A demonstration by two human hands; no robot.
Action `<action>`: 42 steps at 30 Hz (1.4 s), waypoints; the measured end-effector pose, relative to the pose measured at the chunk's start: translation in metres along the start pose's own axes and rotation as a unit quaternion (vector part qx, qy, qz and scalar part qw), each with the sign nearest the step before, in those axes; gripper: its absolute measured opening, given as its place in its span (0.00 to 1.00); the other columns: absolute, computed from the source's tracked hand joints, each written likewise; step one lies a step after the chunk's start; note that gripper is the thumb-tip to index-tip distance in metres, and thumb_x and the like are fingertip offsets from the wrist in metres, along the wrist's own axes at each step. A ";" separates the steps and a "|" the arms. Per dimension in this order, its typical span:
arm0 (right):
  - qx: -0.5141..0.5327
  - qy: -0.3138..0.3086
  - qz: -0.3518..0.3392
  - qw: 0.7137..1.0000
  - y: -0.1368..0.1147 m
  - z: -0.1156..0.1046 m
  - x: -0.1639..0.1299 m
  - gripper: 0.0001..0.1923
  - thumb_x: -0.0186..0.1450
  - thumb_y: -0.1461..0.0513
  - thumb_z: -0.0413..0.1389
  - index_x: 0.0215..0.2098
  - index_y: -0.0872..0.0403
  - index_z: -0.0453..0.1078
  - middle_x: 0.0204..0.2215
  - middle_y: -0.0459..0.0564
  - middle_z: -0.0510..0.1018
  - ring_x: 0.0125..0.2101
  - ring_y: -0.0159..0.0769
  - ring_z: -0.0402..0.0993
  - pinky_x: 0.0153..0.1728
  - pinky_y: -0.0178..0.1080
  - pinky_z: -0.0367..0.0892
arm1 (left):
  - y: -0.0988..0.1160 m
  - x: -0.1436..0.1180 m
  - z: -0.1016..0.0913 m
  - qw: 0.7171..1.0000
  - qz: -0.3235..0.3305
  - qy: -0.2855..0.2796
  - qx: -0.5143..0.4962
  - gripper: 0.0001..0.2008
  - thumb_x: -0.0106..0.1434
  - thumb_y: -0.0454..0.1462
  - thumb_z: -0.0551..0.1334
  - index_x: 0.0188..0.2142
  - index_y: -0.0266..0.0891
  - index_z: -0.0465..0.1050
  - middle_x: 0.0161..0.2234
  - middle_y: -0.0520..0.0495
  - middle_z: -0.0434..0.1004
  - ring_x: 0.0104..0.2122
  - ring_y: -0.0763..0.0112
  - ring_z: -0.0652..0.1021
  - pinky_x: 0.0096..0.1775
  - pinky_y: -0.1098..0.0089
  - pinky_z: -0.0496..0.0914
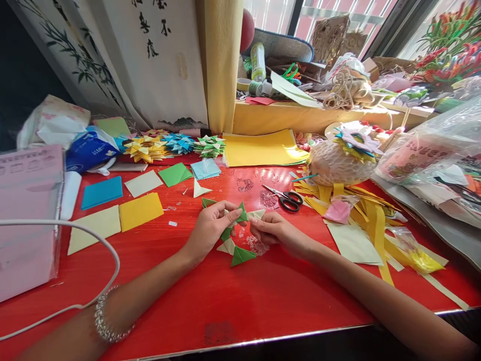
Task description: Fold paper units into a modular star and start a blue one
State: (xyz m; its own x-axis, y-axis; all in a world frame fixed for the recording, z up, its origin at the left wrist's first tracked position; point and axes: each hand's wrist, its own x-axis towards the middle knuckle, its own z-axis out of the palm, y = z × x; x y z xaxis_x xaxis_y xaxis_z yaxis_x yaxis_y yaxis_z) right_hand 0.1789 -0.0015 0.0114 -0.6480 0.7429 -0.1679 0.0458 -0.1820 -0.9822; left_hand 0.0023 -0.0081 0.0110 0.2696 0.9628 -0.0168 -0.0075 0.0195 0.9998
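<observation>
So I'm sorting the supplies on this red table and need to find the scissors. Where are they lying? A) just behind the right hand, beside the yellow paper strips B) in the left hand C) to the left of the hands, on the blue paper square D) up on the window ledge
A: the black-handled scissors lie flat on the red table, just beyond the right hand and next to the yellow paper strips.

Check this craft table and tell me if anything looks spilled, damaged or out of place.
Nothing looks spilled or broken. Small paper scraps litter the red table, yellow paper strips lie in a loose tangle at the right, and the scissors sit open. Both the left hand and right hand hold the green-and-cream paper star.
</observation>
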 end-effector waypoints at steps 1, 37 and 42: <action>0.000 -0.004 -0.001 1.000 0.000 0.000 0.000 0.22 0.64 0.52 0.47 0.18 0.57 0.58 0.11 0.38 0.50 0.13 0.22 0.42 0.16 0.31 0.41 | 0.000 0.000 0.000 1.000 0.001 -0.002 0.004 0.11 0.57 0.44 0.58 0.31 0.37 0.68 0.26 0.51 0.74 0.20 0.78 0.69 0.25 0.74 0.63; -0.727 -0.125 -0.266 0.621 -0.029 0.012 0.165 0.22 0.60 0.71 0.48 0.53 0.59 0.57 0.54 0.57 0.60 0.49 0.42 0.60 0.45 0.42 0.62 | -0.006 0.000 0.002 0.959 0.015 -0.083 0.271 0.09 0.56 0.42 0.57 0.35 0.39 0.68 0.30 0.51 0.73 0.29 0.72 0.72 0.30 0.75 0.62; -0.721 -0.097 -0.250 0.638 -0.039 0.005 0.167 0.11 0.60 0.74 0.46 0.36 0.60 0.66 0.40 0.56 0.69 0.36 0.35 0.67 0.33 0.35 0.64 | -0.007 -0.001 0.001 0.962 0.022 -0.086 0.258 0.09 0.56 0.41 0.57 0.34 0.40 0.68 0.29 0.52 0.73 0.28 0.72 0.71 0.29 0.74 0.61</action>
State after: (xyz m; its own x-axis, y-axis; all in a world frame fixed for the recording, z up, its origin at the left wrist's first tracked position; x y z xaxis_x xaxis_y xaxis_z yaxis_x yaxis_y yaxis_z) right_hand 0.0653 0.1263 0.0226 -0.9317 0.3557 0.0730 0.3575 0.9338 0.0128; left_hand 0.0029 -0.0092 0.0038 0.4358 0.8999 -0.0164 0.4453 -0.1997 0.8728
